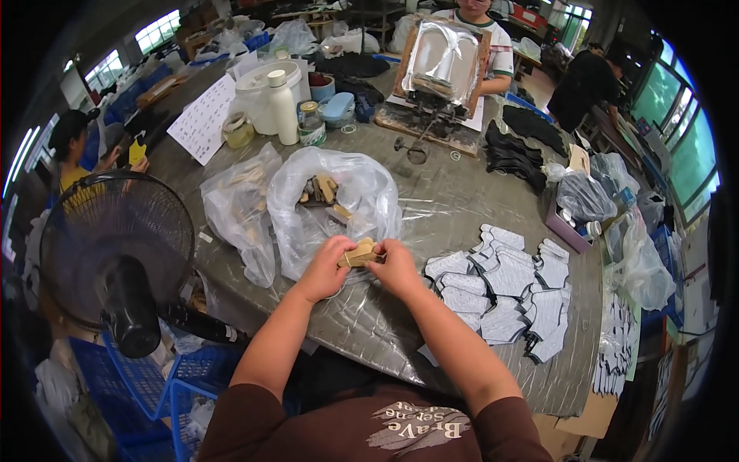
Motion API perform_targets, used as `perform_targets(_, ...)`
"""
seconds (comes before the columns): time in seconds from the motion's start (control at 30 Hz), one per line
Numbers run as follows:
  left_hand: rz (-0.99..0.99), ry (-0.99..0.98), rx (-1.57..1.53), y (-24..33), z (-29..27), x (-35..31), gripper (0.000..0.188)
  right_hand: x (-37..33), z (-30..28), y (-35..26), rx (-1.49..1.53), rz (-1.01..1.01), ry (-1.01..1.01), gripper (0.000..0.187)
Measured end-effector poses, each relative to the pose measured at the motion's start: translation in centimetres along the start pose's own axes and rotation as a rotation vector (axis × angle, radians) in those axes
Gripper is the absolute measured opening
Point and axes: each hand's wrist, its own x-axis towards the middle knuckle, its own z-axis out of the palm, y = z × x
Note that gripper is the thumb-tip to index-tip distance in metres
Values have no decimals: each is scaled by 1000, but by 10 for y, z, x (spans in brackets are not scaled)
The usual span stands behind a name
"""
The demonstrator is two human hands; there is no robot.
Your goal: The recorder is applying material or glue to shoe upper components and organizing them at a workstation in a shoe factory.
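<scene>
Between both hands, over the near edge of the table, is a small bundle of tan flat pieces [359, 253] with a thin band around it. My left hand [329, 264] grips its left end, and my right hand [395, 268] pinches the right end. Just beyond them lies an opened clear plastic bag [289, 189], its rim spread wide. Inside it are several more tan and dark bundled pieces [319, 189]. To the left, a second clear bag [245, 208] holds similar tan pieces. What the pieces are made of I cannot tell.
Stacks of grey-white cut pieces [500, 292] lie to the right. A black fan [119, 254] stands at the left. Farther back are a white bottle [282, 108], jars, a white bucket [258, 88] and a framed screen on a stand [440, 65], with a person behind it.
</scene>
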Motion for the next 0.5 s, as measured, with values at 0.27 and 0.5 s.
perform_targets(0.27,35,53,-15,2,6,-1,43,-3,13,4,-82,-48,108,31)
perform_targets(0.5,41,70,-5,-2,10,4,43,4,20,-4,21,70,148,29)
